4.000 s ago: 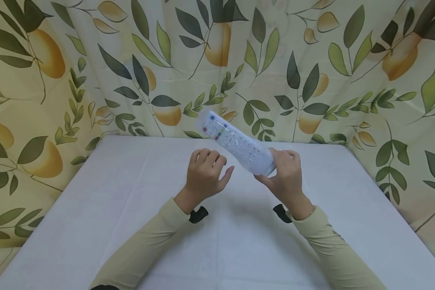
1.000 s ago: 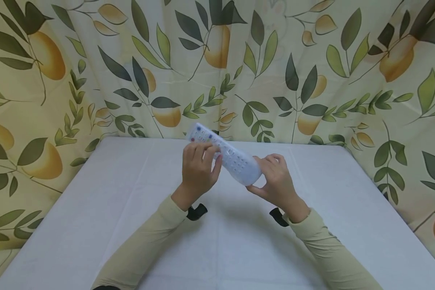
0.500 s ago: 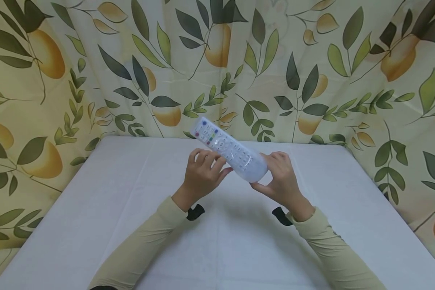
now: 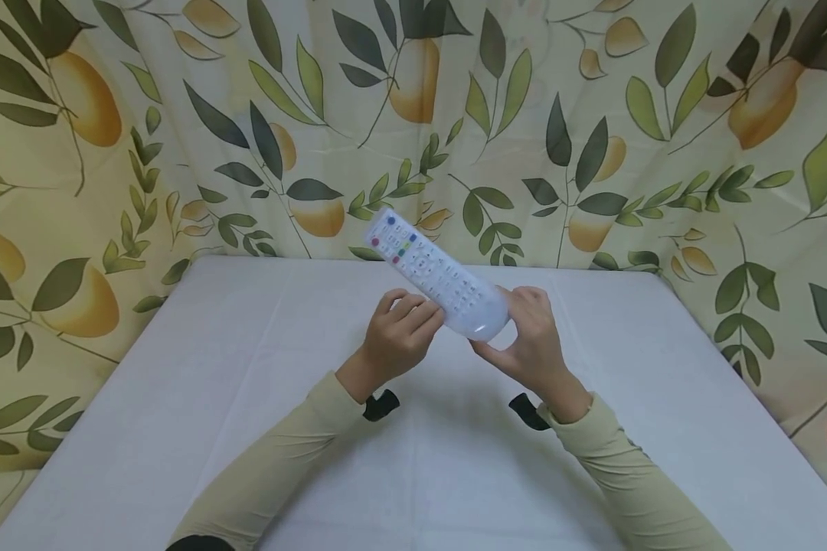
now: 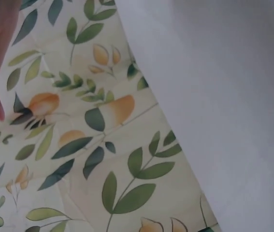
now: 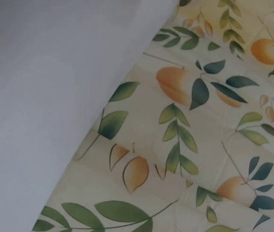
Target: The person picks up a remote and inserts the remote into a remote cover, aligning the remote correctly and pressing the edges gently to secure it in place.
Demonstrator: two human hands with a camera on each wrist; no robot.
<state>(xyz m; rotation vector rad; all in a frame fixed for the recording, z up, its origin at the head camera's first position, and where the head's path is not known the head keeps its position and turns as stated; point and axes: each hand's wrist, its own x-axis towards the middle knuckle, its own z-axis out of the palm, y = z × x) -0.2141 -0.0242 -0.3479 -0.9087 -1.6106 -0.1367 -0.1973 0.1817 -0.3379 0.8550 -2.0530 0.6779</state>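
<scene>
Left hand (image 4: pixel 401 333) has moved in against the remote control (image 4: pixel 436 269) since half a second ago: thumb stuck out then, now out of sight. Remote also sits a touch higher in the head view, same diagonal tilt.

Right hand (image 4: pixel 537 337) pinches the rounded near end, thumb on the lower side, fingers on the upper, a gap showing between thumb and palm. Left hand's fingers are bent in and meet the remote's lower long edge — thumb hidden, so cannot tell whether they pinch it. Remote is held up above the table (image 4: pixel 413 474), keys facing the camera, spanning from the right hand to above and beyond the left.

Writing: keys carry small marks, too small to read. Coloured keys cluster at the end away from the right hand — blue key (image 4: pixel 391 222) and red key (image 4: pixel 375 241) nearest the tip, a slanted blue, yellow, green and red row behind them. Glossy highlight on the end by the right hand.

Light green sleeves (image 4: pixel 276 451) on both arms, a black piece (image 4: pixel 382 405) under each wrist. White cloth below the hands, leaf-and-fruit print curtain (image 4: pixel 413 76) beyond them. Left wrist view catches only part of that hand at its edge.
</scene>
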